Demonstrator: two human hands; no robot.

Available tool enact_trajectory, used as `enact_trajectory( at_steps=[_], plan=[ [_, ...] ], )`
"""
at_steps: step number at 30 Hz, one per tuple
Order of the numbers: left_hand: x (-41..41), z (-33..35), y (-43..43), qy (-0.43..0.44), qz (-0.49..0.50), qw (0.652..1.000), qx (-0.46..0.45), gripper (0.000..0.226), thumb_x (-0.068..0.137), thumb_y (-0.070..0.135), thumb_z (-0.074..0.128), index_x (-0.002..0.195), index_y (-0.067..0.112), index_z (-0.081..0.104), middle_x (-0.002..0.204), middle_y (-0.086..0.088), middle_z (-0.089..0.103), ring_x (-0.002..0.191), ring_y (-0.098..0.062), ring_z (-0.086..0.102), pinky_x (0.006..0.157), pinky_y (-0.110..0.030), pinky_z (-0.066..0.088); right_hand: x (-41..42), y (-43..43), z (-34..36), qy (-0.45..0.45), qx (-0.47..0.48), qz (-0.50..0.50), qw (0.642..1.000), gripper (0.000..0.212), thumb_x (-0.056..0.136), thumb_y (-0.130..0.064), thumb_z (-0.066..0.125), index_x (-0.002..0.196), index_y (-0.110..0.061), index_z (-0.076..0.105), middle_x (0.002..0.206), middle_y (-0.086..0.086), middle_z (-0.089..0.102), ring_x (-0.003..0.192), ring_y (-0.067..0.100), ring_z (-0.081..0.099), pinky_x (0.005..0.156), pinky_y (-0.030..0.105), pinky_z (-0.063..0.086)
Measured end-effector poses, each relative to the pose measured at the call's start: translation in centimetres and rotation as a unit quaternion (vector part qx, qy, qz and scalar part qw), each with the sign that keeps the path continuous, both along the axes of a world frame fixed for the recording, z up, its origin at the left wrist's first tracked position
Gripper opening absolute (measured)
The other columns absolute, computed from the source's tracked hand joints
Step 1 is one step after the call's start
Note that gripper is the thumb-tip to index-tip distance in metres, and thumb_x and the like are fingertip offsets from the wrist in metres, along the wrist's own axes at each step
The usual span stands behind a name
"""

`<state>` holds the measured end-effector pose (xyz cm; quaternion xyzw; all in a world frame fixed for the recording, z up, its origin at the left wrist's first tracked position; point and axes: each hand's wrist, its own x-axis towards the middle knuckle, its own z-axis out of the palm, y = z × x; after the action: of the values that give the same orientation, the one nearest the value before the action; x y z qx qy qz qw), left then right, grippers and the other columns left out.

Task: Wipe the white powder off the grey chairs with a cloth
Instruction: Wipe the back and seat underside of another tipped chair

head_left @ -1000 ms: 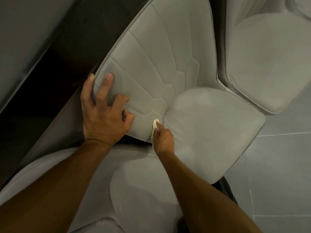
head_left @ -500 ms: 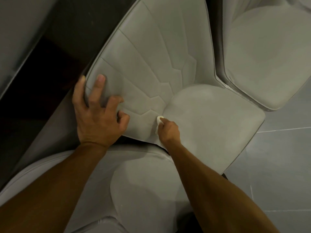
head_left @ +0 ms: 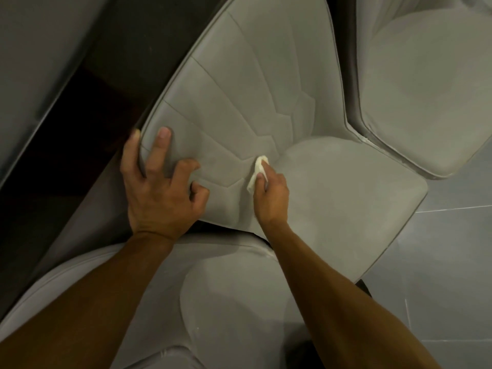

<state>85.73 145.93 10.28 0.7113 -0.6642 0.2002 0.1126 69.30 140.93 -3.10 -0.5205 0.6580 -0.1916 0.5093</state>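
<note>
"While I look down through the head camera, the closest thing is a grey near chair (head_left: pixel 239 315) at the bottom edge. Both bare forearms reach out over its seat."

"And the hands?"

"My left hand (head_left: pixel 159 187) grips the left edge of the middle chair (head_left: pixel 239 89), on its quilted backrest. One finger is hooked outside the rim and one lies stretched flat on the front. The remaining digits are bent against the fabric."

"Where is the cloth?"

"It is a small white cloth (head_left: pixel 257 170), pinched between the fingertips of my right hand (head_left: pixel 271 198). The cloth is pressed into the crease where the backrest meets the seat of that same chair. One loose corner of it hangs out towards me."

"Any powder visible?"

"There is a faint pale film (head_left: pixel 346 187) on the seat, to the right of the cloth. I cannot tell how thick it is in this dim light."

"What lies farther out?"

"A far chair (head_left: pixel 426 102) stands at the upper right, just beside the middle one. Grey floor tiles (head_left: pixel 452 262) show on the right. A dark strip (head_left: pixel 66 129) runs along the left, and I cannot tell what it is."
</note>
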Motion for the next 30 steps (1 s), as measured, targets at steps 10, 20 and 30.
enact_trajectory(
  at_steps=[10, 20, 30],
  plan=[
    [-0.1, 0.0, 0.0, -0.002, 0.005, 1.0, -0.007, 0.02, 0.077, 0.018, 0.064, 0.091, 0.007, 0.073, 0.146, -0.012, 0.032, 0.135, -0.048, 0.028, 0.119, -0.047, 0.027, -0.6, 0.0, -2.4, 0.04, 0.168, 0.064, 0.983, 0.036, 0.103, -0.029, 0.045, 0.13, -0.015, 0.064, 0.122, 0.015, 0.066, 0.115, 0.031, 0.062, 0.099, 0.031, 0.046],
    [0.0, -0.1, 0.0, -0.008, 0.001, 1.0, -0.009, 0.02, 0.075, 0.017, 0.065, 0.091, 0.007, 0.073, 0.146, -0.013, 0.033, 0.135, -0.049, 0.029, 0.119, -0.05, 0.027, 1.3, -0.4, -1.8, -0.038, 0.018, 0.053, 0.998, 0.042, 0.106, -0.031, 0.044, 0.147, -0.027, 0.048, 0.123, 0.01, 0.06, 0.106, 0.014, 0.057, 0.089, 0.009, 0.033],
    [0.1, -0.1, -0.1, -0.008, -0.002, 1.0, -0.004, 0.022, 0.072, 0.017, 0.067, 0.091, 0.007, 0.073, 0.146, -0.014, 0.031, 0.135, -0.049, 0.028, 0.118, -0.051, 0.029, 0.9, -1.7, 0.6, -0.028, -0.096, -0.062, 0.993, 0.041, 0.106, -0.028, 0.045, 0.147, -0.024, 0.049, 0.108, 0.004, 0.05, 0.091, 0.002, 0.049, 0.086, 0.01, 0.039]
  ],
)
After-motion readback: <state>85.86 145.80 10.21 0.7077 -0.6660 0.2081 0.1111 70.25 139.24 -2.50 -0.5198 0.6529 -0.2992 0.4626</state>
